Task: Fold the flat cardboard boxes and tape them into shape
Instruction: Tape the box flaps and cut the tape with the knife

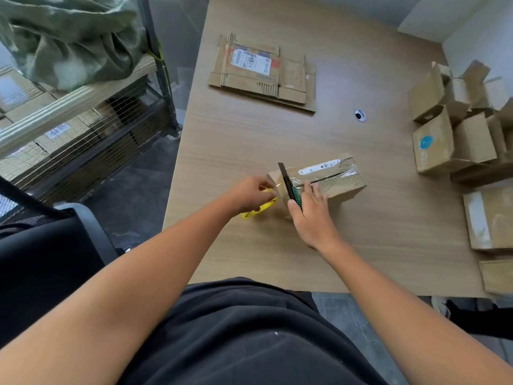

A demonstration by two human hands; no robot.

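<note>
A small folded cardboard box [337, 180] lies on the wooden table [277, 140], with clear tape along its top seam. My left hand [251, 194] grips a tape roll with a yellow core [259, 209] just left of the box, and a strip of clear tape stretches from the roll to the box. My right hand [312, 212] holds a green-handled utility knife [290, 187] between thumb and fingers, its dark blade pointing away from me across the tape at the box's near end. A stack of flat cardboard boxes [263, 72] lies at the far side.
Several folded boxes [455, 126] are piled at the table's right edge, with more flat cardboard [491, 218] nearer me. A cable hole [360, 115] sits mid-table. A wire cart [83, 129] with cardboard and a green bag [72, 37] stands at left, a black chair [41, 245] beside me.
</note>
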